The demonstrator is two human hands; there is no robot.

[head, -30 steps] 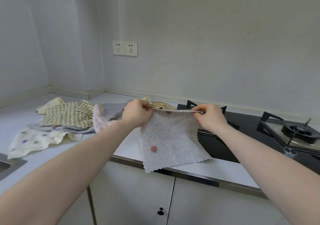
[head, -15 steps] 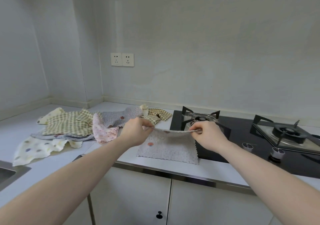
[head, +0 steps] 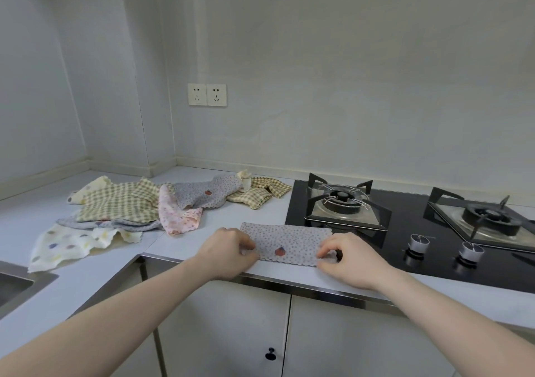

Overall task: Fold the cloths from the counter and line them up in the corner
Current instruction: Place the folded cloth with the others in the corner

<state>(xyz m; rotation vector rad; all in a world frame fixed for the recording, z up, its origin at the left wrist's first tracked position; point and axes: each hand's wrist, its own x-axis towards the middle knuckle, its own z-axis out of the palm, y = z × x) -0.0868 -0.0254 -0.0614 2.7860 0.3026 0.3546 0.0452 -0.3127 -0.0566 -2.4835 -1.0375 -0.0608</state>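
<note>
1st fold only: grey dotted cloth (head: 289, 243) lies halved just left of black gas hob (head: 405, 231). Left hand (head: 228, 253) & right hand (head: 347, 260) pinch its near corners. Unfolded cloth heap (head: 139, 208) further left; corner w/o any.

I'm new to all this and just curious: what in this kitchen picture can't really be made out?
Head view, the only one:
- Near corners of the folded grey cloth: covered by the left hand and right hand.
- Cloths at the bottom of the pile: buried under the upper ones, so no sure count.
- Sink: cut off by the left edge.
- Stove knob markings: too small.
</note>
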